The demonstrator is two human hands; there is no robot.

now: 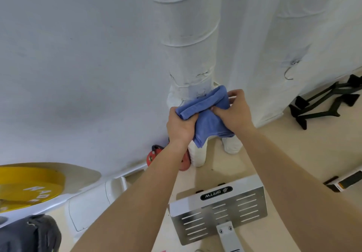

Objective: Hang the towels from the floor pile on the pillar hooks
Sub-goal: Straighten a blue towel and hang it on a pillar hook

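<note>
Our left hand [181, 126] and right hand [235, 112] clench the bunched blue towel [205, 118] before the white wrapped pillar [188, 36]; slotted metal plate [219, 208] below.

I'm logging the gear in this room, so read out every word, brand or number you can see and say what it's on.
"GRTW": on the black oval badge of the white slotted metal plate, upside down to the camera.
"ADE": white letters on the yellow disc, upside down; the letters around them are unclear.
Small sticker at the bottom edge, below the plate: too small to read.
</note>
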